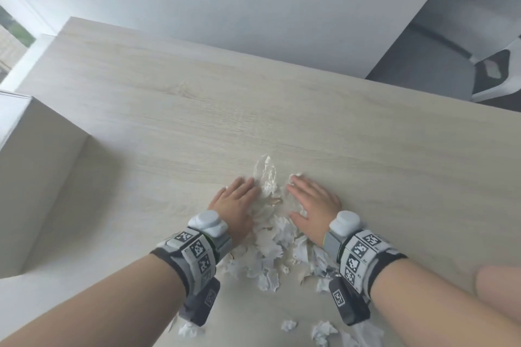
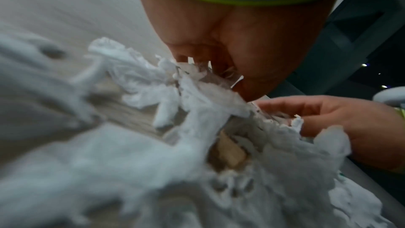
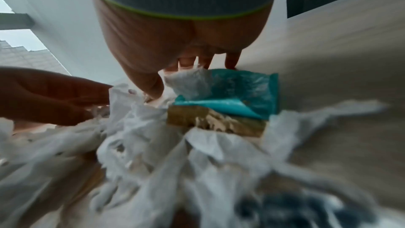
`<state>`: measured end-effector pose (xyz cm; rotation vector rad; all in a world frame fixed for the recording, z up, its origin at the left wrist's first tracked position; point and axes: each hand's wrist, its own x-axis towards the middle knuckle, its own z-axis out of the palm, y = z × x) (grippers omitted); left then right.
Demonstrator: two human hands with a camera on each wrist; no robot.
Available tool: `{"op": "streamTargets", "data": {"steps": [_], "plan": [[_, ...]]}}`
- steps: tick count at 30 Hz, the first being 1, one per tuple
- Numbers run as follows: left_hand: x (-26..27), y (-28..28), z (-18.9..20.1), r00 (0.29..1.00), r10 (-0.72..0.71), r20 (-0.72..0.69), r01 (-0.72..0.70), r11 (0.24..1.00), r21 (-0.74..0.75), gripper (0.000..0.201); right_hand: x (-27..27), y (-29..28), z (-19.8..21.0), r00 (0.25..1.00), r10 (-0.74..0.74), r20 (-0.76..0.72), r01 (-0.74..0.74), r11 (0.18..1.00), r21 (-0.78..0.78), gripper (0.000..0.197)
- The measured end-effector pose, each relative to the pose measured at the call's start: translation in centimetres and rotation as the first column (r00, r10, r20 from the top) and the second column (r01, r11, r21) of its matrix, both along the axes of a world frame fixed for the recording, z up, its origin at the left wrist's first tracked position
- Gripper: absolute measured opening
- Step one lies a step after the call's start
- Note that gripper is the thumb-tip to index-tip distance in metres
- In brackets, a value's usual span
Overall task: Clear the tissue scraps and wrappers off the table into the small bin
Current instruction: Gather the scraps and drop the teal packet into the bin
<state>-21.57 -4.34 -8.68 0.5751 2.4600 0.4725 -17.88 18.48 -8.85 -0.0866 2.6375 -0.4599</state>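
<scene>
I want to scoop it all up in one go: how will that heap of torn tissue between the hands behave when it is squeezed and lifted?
The tissue heap is probably very light and floppy: it is thin, crumpled, torn shreds. It will likely compress between the left hand and right hand, yet shed bits, since loose scraps already lie apart. The teal wrapper looks glossy, perhaps slippery.

- tissue scraps (image 1: pixel 267 245): white, torn and crumpled, heaped in a long pile on the pale wood worktop (image 1: pixel 169 121), running toward the near edge
- loose tissue bits (image 1: pixel 321 331): a few small crumpled ones, apart from the pile, near the worktop's front edge
- teal wrapper (image 3: pixel 241 91): crinkled plastic, lying flat at the pile's far right side, partly under tissue
- clear wrapper (image 1: pixel 266 175): crumpled, at the pile's far end
</scene>
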Motion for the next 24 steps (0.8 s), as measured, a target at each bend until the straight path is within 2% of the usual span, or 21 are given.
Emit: {"op": "streamTargets", "data": {"steps": [3,6,7,9,11,12,14,15,16,19,21,22,24], "plan": [[0.1,-1.7,0.3,0.999,0.018,-0.040,-0.014,0.995,0.094,0.064,1.6,0.8,0.2,0.994,-0.106,-0.039,0.102,0.991,-0.091,0.049],[0.3,-3.0,0.7,0.994,-0.005,-0.105,0.017,0.993,0.113,0.042,3.3,2.4,1.2,0.928,-0.369,-0.047,0.353,0.913,-0.203,0.035],[0.2,-3.3,0.8,0.993,0.008,-0.120,0.004,0.995,0.098,0.035,3.9,2.9,1.7,0.872,-0.486,-0.052,0.460,0.852,-0.249,0.031],[0.5,-3.7,0.9,0.991,0.065,-0.115,-0.055,0.995,0.085,0.025,5.2,3.9,2.7,0.714,-0.699,-0.053,0.635,0.677,-0.371,0.022],[0.7,-3.7,1.0,0.985,0.146,-0.097,-0.134,0.984,0.115,0.017,6.0,5.0,3.6,0.557,-0.830,-0.021,0.718,0.494,-0.491,0.010],[0.8,-3.7,1.1,0.974,0.211,-0.084,-0.198,0.970,0.143,0.016,6.3,5.4,3.7,0.508,-0.862,0.000,0.729,0.430,-0.532,0.008],[0.9,-3.6,1.8,0.930,0.365,-0.051,-0.347,0.914,0.212,0.015,7.1,5.9,4.1,0.480,-0.875,0.054,0.738,0.370,-0.565,0.009],[0.9,-3.5,2.2,0.901,0.432,-0.030,-0.413,0.878,0.242,0.015,7.6,6.0,4.1,0.503,-0.860,0.083,0.738,0.377,-0.559,0.009],[0.8,-3.6,2.7,0.872,0.489,-0.003,-0.471,0.841,0.266,0.017,8.0,6.0,3.9,0.553,-0.826,0.108,0.732,0.419,-0.537,0.009],[1.0,-3.3,4.0,0.784,0.605,0.140,-0.611,0.711,0.349,0.013,9.9,5.8,2.3,0.740,-0.660,0.131,0.653,0.657,-0.376,0.016],[1.5,-3.0,4.7,0.743,0.624,0.242,-0.664,0.645,0.378,0.003,11.0,5.7,1.1,0.819,-0.571,0.062,0.566,0.782,-0.261,0.019],[1.9,-2.7,5.0,0.731,0.619,0.285,-0.680,0.630,0.376,0.008,11.5,5.5,0.7,0.842,-0.540,0.024,0.531,0.817,-0.225,0.020],[2.9,-2.2,5.2,0.694,0.608,0.387,-0.720,0.590,0.364,0.016,12.2,5.0,0.8,0.845,-0.534,0.024,0.526,0.823,-0.213,0.026]]}}
